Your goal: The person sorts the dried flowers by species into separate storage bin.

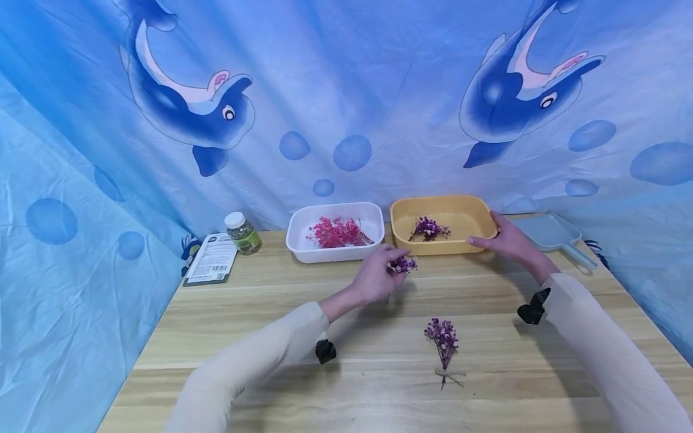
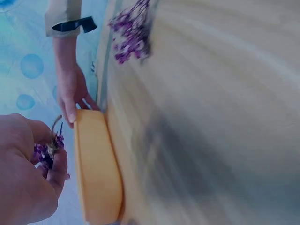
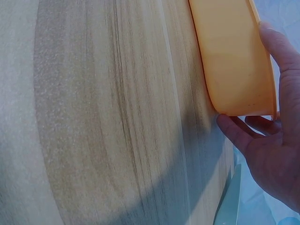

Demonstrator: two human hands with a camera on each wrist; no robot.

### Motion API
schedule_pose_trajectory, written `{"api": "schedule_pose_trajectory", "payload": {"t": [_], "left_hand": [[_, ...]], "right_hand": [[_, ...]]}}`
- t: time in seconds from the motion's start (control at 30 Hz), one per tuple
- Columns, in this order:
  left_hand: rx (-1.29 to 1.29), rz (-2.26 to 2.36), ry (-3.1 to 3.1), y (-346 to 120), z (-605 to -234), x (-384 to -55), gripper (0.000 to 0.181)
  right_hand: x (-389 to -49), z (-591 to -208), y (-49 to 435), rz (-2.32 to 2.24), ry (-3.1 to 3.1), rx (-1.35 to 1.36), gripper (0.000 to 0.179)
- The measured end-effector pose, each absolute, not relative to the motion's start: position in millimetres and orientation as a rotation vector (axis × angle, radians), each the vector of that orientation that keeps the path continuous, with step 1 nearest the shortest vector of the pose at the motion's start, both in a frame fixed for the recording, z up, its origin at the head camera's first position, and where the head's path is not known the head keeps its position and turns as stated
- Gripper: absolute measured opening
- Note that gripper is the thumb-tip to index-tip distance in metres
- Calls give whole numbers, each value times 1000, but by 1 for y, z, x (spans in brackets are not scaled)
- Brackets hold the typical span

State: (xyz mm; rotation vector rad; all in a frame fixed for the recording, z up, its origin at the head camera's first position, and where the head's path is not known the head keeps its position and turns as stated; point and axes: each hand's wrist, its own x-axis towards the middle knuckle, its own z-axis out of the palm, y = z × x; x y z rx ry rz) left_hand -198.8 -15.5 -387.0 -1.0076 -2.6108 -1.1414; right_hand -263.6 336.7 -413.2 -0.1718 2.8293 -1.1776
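Observation:
My left hand [image 1: 377, 275] pinches a small bunch of purple dried flowers [image 1: 403, 264] just in front of the gap between two tubs. In the left wrist view, a bit of twine is visible on that bunch [image 2: 50, 149]. With my right hand [image 1: 511, 240] I hold the right end of the yellow tub [image 1: 433, 248], thumb at its rim and fingers against its end wall. Inside the yellow tub lies another purple bunch [image 1: 429, 228]. A twine-tied purple bunch [image 1: 444, 344] lies on the table nearer to me.
Pink dried flowers [image 1: 337, 232] fill part of the white tub [image 1: 303, 255] on the left. Farther left are a lidded jar [image 1: 245, 236] and a labelled packet [image 1: 212, 258]. A pale blue dustpan [image 1: 552, 231] lies beyond my right hand. A blue dolphin curtain [image 1: 379, 90] backs the wooden table [image 1: 368, 385].

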Motion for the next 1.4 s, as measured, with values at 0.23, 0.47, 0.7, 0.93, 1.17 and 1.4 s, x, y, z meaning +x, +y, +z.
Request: {"api": "schedule_pose_trajectory", "payload": {"t": [0.23, 0.47, 0.7, 0.93, 1.17, 1.4], "left_hand": [[-1056, -1165, -2588, 5, -376, -219, 55], [-1093, -1117, -2574, 19, -371, -245, 55], [-1081, -998, -2630, 40, -360, -268, 56], [-1091, -884, -2680, 61, -358, -287, 56], [-1086, -852, -2719, 77, -366, -307, 61], [-1108, -827, -2696, 92, -376, -320, 63]], "right_hand": [[-262, -411, 335, -1181, 2815, -177, 116], [-264, -414, 338, -1201, 2816, -192, 116], [-265, -416, 339, -1191, 2831, -178, 116], [-265, -416, 337, -1224, 2821, -192, 115], [-264, -417, 337, -1262, 2808, -220, 113], [-265, -416, 338, -1246, 2826, -195, 115]]}}
